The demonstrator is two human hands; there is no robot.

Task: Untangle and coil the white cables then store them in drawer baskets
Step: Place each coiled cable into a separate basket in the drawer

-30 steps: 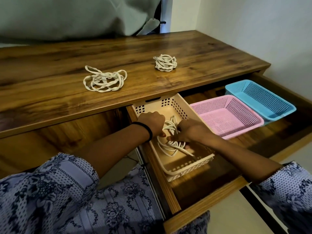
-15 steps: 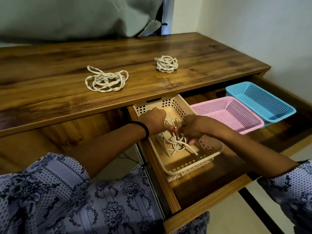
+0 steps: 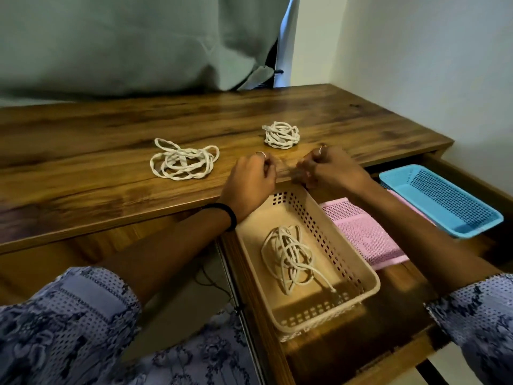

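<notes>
A loosely coiled white cable [image 3: 288,259] lies in the beige basket [image 3: 352,262] in the open drawer, and no hand touches it. Two more white cables sit on the wooden desk top: a loose tangled one [image 3: 183,162] at the left and a small tight bundle [image 3: 281,134] further back. My left hand [image 3: 249,182] and my right hand [image 3: 336,170] hover side by side over the desk's front edge, just in front of the small bundle. Their fingers are loosely curled and hold nothing.
A pink basket [image 3: 363,234] and a blue basket [image 3: 441,201] lie in the drawer [image 3: 394,354] right of the beige one, both without cables. My right forearm crosses over the pink basket. A grey curtain [image 3: 125,43] hangs behind the desk; a white wall stands at the right.
Both hands have let go of the cable in the beige basket and risen out of the drawer to the desk edge. The cable now lies alone in the basket.
</notes>
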